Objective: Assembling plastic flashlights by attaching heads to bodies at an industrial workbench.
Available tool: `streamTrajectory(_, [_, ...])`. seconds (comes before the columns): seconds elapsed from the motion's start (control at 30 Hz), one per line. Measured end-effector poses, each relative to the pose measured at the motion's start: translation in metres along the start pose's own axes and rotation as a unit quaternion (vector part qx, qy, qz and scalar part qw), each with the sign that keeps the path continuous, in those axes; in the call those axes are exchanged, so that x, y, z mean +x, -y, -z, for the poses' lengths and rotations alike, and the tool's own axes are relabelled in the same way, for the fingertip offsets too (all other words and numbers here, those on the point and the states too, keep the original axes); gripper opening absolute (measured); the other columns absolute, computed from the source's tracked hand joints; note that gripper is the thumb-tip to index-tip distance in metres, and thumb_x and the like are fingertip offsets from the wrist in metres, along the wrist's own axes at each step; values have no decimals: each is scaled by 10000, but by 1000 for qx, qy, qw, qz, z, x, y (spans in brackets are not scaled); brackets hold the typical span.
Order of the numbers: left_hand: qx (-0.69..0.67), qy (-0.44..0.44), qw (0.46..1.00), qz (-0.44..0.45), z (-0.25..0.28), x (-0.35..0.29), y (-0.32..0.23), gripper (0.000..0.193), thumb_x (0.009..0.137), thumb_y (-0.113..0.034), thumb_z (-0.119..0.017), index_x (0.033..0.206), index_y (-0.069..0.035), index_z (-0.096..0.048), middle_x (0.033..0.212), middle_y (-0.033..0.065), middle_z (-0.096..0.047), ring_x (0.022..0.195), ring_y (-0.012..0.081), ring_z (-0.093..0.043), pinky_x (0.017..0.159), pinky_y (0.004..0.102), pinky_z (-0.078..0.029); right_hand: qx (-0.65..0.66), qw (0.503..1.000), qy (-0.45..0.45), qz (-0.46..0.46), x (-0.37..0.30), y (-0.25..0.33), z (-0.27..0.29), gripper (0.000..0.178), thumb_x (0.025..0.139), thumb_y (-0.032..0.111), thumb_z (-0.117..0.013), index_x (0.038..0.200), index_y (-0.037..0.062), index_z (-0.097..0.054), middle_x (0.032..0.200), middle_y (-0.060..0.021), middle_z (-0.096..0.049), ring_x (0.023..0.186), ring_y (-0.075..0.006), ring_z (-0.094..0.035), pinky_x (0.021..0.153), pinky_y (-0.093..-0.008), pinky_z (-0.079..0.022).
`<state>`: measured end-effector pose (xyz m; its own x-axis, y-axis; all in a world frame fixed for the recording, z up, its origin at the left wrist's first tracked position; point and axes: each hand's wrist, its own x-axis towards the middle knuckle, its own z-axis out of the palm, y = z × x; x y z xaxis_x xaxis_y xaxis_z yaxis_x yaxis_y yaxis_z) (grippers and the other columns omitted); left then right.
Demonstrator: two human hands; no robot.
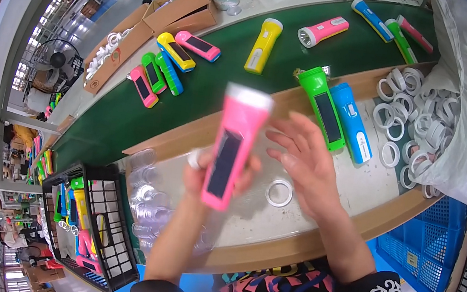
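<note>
Pink plastic flashlight with white head: held above the pale, cardboard-edged counter, white end pointing away from the wearer, dark rectangular panel facing up.
Left grip: clamped on the pink flashlight's body, near its tail. Small white bit by the thumb, too blurred to identify.
Right grip: fingers apart, nothing held, just beside the flashlight's head.
Slip risk: only one grip carries it; smooth body could twist or drop if the right bumps the head.
Below: loose white plastic ring flat on the counter. A stray wrist could flick it away.
Right side: green flashlight with dark panel beside blue flashlight, both lying across the cardboard edge. Reaching past them could start a roll.
Ring pile: white plastic rings, loosely heaped, partly under a whitish plastic sheet; pulling the sheet could scatter them.
Left side: clear plastic cups, clustered near the left forearm. Elbow swing could topple some.
Beyond: green belt with yellow flashlight.
</note>
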<state>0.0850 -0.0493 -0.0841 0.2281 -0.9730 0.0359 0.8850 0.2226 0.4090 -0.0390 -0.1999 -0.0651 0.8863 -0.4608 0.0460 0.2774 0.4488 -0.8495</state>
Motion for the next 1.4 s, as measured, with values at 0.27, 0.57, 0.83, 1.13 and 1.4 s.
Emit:
streamTrajectory(0.27, [263, -212, 940, -48, -41, -48, 60, 744, 807, -407, -634, 1357, -30, -304, 1186, 141, -535, 892, 204, -601, 726, 291, -505, 45, 995, 88, 5, -13, 6, -6, 603, 756, 64, -710, 1282, 58, -415, 1184, -64, -490, 1071, -155, -513, 886, -283, -442])
streamTrajectory(0.57, [647, -313, 691, -84, -94, -60, 94, 693, 691, -105, -737, 1266, -7, -362, 1020, 171, -596, 907, 255, -616, 799, 355, -485, 99, 992, 69, -48, -35, 19, -29, 408, 775, 204, -654, 1108, 78, -456, 1043, -134, -555, 982, -229, -579, 853, -351, -479])
streamTrajectory(0.83, [529, -254, 810, -15, -108, -78, 103, 650, 690, -58, -713, 1247, -20, -381, 1004, 87, -552, 918, 168, -554, 832, 307, -449, 181, 974, 137, -6, -47, 10, -26, 370, 729, 274, -693, 931, 116, -426, 894, -139, -557, 913, -263, -599, 884, -402, -472])
streamTrajectory(1.13, [-38, -73, 995, 51, -96, -95, 117, 554, 722, -5, -662, 1228, -41, -439, 844, 76, -517, 645, 114, -504, 533, 241, -422, 417, 879, 230, -19, -49, -10, -40, 220, 772, 196, -604, 833, 105, -413, 910, -179, -552, 912, -311, -610, 928, -464, -465])
streamTrajectory(1.4, [659, -266, 703, -31, -71, -75, 98, 603, 679, -77, -644, 1225, -4, -400, 950, 203, -612, 870, 330, -626, 775, 363, -484, 5, 1000, 17, -4, -51, 0, -26, 205, 813, 146, -582, 904, 85, -409, 941, -170, -560, 839, -244, -614, 829, -382, -512])
